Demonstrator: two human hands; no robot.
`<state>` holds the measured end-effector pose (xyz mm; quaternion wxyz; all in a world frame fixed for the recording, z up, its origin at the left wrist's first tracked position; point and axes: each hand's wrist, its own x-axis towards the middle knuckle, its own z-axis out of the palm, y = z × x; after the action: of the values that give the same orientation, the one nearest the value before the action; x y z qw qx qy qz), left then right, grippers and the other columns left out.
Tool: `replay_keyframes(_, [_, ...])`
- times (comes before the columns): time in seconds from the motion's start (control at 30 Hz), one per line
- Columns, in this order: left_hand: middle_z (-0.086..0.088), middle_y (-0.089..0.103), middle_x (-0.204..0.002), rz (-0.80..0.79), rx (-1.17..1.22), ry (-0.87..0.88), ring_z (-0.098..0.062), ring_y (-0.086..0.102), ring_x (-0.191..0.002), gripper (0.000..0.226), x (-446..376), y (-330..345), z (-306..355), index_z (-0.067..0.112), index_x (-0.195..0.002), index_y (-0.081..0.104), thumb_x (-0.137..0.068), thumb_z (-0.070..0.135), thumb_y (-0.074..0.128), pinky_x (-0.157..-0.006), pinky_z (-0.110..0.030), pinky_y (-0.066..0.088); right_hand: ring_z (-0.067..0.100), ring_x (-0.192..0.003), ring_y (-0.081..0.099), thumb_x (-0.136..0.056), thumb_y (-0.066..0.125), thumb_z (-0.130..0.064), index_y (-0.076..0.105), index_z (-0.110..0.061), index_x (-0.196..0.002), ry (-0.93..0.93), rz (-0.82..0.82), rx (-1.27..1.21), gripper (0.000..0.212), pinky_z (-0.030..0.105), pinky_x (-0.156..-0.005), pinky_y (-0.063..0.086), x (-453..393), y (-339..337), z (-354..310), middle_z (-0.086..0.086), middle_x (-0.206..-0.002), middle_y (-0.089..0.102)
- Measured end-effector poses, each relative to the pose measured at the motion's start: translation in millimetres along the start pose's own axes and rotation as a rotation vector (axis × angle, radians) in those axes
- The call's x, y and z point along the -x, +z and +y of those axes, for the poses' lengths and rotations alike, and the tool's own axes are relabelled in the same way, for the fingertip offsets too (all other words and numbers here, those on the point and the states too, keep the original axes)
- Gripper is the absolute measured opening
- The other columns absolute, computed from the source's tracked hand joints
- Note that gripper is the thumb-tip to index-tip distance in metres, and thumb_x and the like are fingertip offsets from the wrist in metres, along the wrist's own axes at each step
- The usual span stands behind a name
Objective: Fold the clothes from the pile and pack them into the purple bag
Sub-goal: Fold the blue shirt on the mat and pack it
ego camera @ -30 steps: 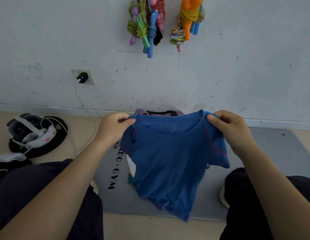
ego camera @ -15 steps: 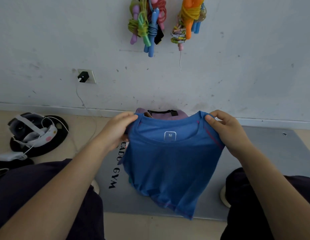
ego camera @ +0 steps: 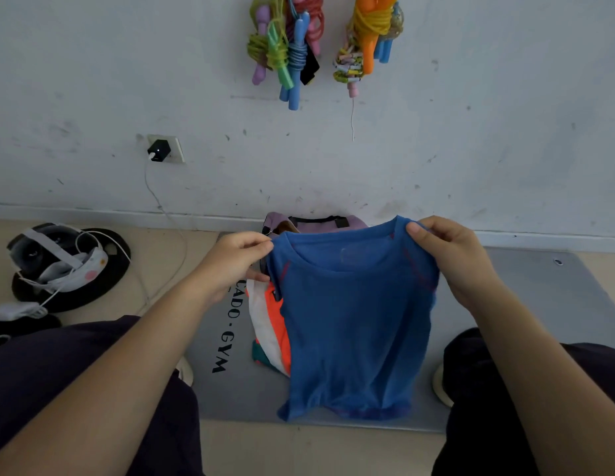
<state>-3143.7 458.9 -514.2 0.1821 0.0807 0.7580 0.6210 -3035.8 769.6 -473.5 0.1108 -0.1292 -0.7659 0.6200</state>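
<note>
Scuffed wall (ego camera: 471,115) is standing at twelve o'clock; tan floor (ego camera: 154,269) is lying below, grey mat (ego camera: 539,304) covering it.

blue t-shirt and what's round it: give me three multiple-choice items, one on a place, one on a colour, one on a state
1. Where is the purple bag?
A. On the person's lap
B. On the floor by the wall, beyond the blue t-shirt
C. Hanging from the wall

2. What colours show in the clothes pile beside the shirt?
A. Orange and white
B. Black and yellow
C. Pink only

3. How is the shirt held?
A. Lying folded on the grey mat
B. By the left hand alone
C. Hanging unfolded, the left hand and right hand each pinching a shoulder

Answers: 1 B, it sits at the wall's foot behind the collar; 2 A, orange and white fabric shows left of the shirt; 3 C, both hands pinch it.
</note>
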Motion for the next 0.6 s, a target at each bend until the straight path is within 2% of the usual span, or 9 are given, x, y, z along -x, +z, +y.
replay_keyframes(0.1, [-0.007,0.069,-0.103,-0.074,0.16,-0.053,-0.019,0.068,-0.094,0.023,1,1,4,0.013,-0.091,0.064,-0.104,0.016,0.045,-0.07,-0.035,0.059,0.015,-0.079,0.059,-0.095,0.062,-0.022,0.07,-0.013,-0.08,-0.035,-0.027,0.01,0.019,0.035,-0.076,0.046,-1,-1,2,0.002,-0.08,0.068])
replay_keyframes(0.23, [-0.005,0.066,-0.102,0.12,0.129,0.047,-0.017,0.066,-0.092,0.025,1,1,10,0.014,-0.086,0.06,-0.105,0.017,0.043,-0.073,-0.037,0.059,0.017,-0.069,0.056,-0.097,0.057,-0.026,0.065,-0.023,-0.076,-0.025,-0.018,0.067,0.022,0.036,-0.067,0.041,-1,0,2,0.002,-0.073,0.066])
replay_keyframes(0.3, [-0.008,0.063,-0.096,0.227,0.1,0.079,-0.022,0.066,-0.083,0.023,0,-3,11,0.013,-0.085,0.06,-0.103,0.019,0.047,-0.068,-0.04,0.059,0.019,-0.068,0.053,-0.097,0.055,-0.032,0.062,-0.024,-0.078,0.013,-0.003,0.132,0.022,0.037,-0.065,0.039,-1,2,1,0.004,-0.073,0.064])
replay_keyframes(0.37, [-0.004,0.063,-0.085,0.332,-0.056,0.158,-0.022,0.06,-0.068,0.019,0,-6,11,0.017,-0.087,0.059,-0.102,0.023,0.048,-0.059,-0.035,0.054,0.011,-0.062,0.053,-0.096,0.056,-0.033,0.062,-0.023,-0.073,0.005,-0.013,0.206,0.027,0.03,-0.063,0.041,-1,3,1,-0.004,-0.066,0.062])
replay_keyframes(0.4, [0.0,0.063,-0.079,0.371,-0.217,0.223,-0.019,0.056,-0.063,0.018,0,-7,10,0.021,-0.088,0.057,-0.102,0.025,0.048,-0.055,-0.031,0.049,0.009,-0.058,0.05,-0.095,0.058,-0.037,0.063,-0.021,-0.07,0.012,-0.047,0.256,0.03,0.029,-0.061,0.04,-1,2,0,-0.006,-0.062,0.059])
replay_keyframes(0.47, [0.006,0.061,-0.072,0.404,-0.591,0.323,-0.015,0.053,-0.062,0.016,1,-9,7,0.026,-0.09,0.054,-0.102,0.03,0.045,-0.055,-0.03,0.04,0.013,-0.058,0.05,-0.087,0.064,-0.05,0.066,-0.012,-0.072,0.08,-0.166,0.36,0.041,0.031,-0.061,0.038,0,-1,-1,-0.003,-0.063,0.058])
replay_keyframes(0.5, [0.007,0.06,-0.071,0.411,-0.715,0.335,-0.014,0.054,-0.064,0.016,2,-9,7,0.027,-0.091,0.053,-0.102,0.031,0.043,-0.056,-0.031,0.039,0.016,-0.06,0.056,-0.082,0.067,-0.055,0.07,-0.009,-0.078,0.13,-0.229,0.4,0.046,0.032,-0.061,0.042,1,-4,-2,-0.001,-0.067,0.064])
replay_keyframes(0.6, [0.008,0.064,-0.076,0.344,-0.776,0.315,-0.018,0.06,-0.072,0.018,4,-12,9,0.023,-0.091,0.057,-0.101,0.033,0.046,-0.061,-0.033,0.043,0.018,-0.069,0.067,-0.065,0.076,-0.061,0.073,-0.005,-0.083,0.189,-0.33,0.453,0.059,0.03,-0.067,0.051,0,-13,-2,0.004,-0.076,0.074])
